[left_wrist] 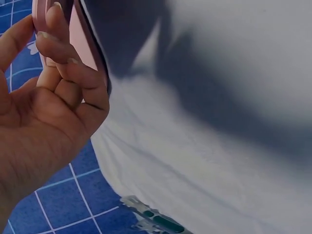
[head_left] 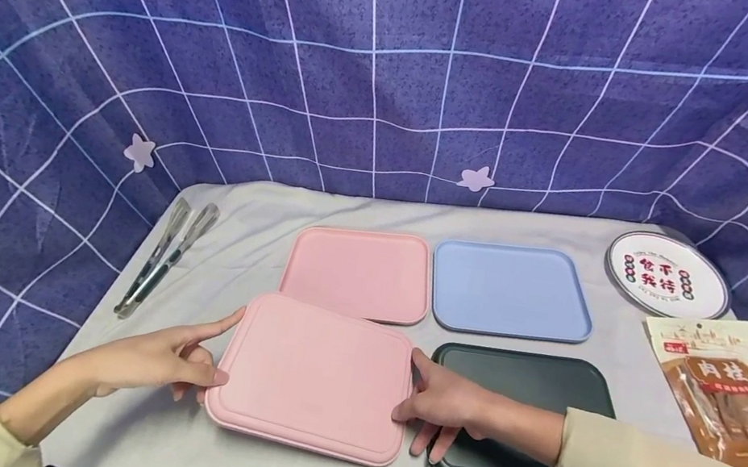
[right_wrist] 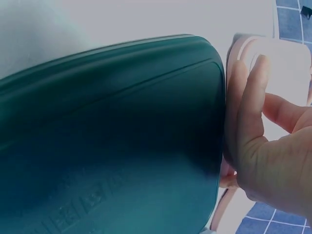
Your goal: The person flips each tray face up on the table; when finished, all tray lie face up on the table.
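Both hands hold a pink rectangular tray or lid [head_left: 315, 375], flat face up with a line running inside its rounded border. At its left edge, my left hand [head_left: 171, 356] pinches with thumb and forefinger, other fingers curled below. My right hand [head_left: 446, 400] grips the right edge, with some fingers pointing down beside it. In the head view the held piece overlaps the front edge of another pink tray [head_left: 361, 268]. A dark green tray or lid [right_wrist: 122, 122] lies under the right wrist, with faint embossed marks. The held piece's underside is hidden.
Behind, a light blue tray [head_left: 511, 292] lies beside the rear pink one. Metal tongs [head_left: 168, 258] with dark grips rest at the left. On the right are a round white plaque [head_left: 669, 274] with red lettering and a brown and cream food packet [head_left: 733, 397]. A blue grid-patterned curtain [head_left: 398, 82] stands behind.
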### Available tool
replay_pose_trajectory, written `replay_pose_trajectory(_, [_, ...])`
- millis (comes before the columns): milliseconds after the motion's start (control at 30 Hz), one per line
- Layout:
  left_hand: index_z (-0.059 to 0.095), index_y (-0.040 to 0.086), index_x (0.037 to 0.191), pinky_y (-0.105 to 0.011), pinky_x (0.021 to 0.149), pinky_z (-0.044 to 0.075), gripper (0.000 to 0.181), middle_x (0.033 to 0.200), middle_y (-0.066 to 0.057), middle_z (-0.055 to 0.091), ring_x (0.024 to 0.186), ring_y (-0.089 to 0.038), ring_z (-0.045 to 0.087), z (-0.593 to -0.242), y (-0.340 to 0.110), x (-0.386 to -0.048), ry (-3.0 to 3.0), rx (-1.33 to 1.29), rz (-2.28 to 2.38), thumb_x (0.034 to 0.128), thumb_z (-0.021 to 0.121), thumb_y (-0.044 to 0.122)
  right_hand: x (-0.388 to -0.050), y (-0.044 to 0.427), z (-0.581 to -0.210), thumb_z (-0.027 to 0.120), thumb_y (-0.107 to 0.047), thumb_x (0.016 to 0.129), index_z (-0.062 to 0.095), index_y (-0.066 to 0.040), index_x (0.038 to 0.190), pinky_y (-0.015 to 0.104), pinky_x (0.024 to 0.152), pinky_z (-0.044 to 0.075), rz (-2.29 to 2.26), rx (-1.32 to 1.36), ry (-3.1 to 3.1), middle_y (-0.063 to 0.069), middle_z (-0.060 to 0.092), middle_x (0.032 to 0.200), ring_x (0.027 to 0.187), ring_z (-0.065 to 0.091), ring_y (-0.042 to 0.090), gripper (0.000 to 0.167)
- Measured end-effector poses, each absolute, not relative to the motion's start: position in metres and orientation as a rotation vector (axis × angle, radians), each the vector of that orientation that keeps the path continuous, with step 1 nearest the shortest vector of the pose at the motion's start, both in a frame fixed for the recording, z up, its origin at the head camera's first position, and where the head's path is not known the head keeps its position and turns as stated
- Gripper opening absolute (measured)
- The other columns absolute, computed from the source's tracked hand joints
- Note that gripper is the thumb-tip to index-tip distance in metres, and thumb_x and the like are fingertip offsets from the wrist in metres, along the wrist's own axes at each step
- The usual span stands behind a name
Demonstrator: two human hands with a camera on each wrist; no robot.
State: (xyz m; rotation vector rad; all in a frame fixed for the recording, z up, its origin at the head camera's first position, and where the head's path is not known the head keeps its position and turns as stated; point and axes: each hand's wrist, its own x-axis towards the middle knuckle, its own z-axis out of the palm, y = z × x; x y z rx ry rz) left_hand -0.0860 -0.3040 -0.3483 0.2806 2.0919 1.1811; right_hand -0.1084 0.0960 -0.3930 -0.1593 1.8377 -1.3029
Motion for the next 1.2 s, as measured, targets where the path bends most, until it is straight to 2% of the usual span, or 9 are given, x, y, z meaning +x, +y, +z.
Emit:
replay_pose_trajectory(267, [0.001, 0.019, 0.163, -0.029, 0.063, 0.052, 0.094, 0.070, 0.002, 0.056, 0.064, -0.007, 0.055, -0.334, -0.299, -0.085, 2.129, 0.279, 1.174, 0.0965, 0.067, 0.024, -0.107, 0.094, -0.394, 0.070, -0.009, 0.089, 0.003, -0.012, 0.161, 0.034, 0.039, 0.052, -1.315, -0.183, 1.875, 0.015, 0.061, 0.095, 0.050, 0.067, 0.020, 0.098])
replay_pose_trajectory(700, [-0.003, 0.010, 0.162, -0.028, 0.060, 0.050, 0.097, 0.071, -0.001, 0.057, 0.066, -0.011, 0.059, -0.319, -0.286, -0.079, 2.105, 0.325, 1.284, 0.0955, 0.067, 0.016, -0.106, 0.093, -0.396, 0.069, -0.009, 0.090, -0.006, -0.010, 0.162, 0.033, 0.040, 0.053, -1.315, -0.155, 1.881, 0.013, 0.062, 0.096, 0.050, 0.067, 0.017, 0.103])
replay_pose_trajectory(1000, [0.005, 0.013, 0.162, -0.028, 0.059, 0.049, 0.094, 0.068, 0.002, 0.053, 0.067, -0.009, 0.060, -0.304, -0.277, -0.075, 2.174, 0.293, 1.284, 0.0945, 0.069, 0.019, -0.107, 0.093, -0.396, 0.070, -0.010, 0.090, -0.005, -0.012, 0.162, 0.033, 0.041, 0.053, -1.310, -0.124, 1.872, 0.011, 0.062, 0.098, 0.050, 0.067, 0.017, 0.104])
replay_pose_trajectory(1200, [0.003, 0.012, 0.163, -0.028, 0.060, 0.049, 0.094, 0.068, 0.001, 0.053, 0.066, -0.010, 0.059, -0.299, -0.274, -0.075, 2.170, 0.310, 1.271, 0.0949, 0.069, 0.019, -0.108, 0.093, -0.397, 0.069, -0.010, 0.090, -0.005, -0.014, 0.162, 0.033, 0.041, 0.053, -1.311, -0.130, 1.858, 0.011, 0.064, 0.098, 0.049, 0.067, 0.017, 0.104])
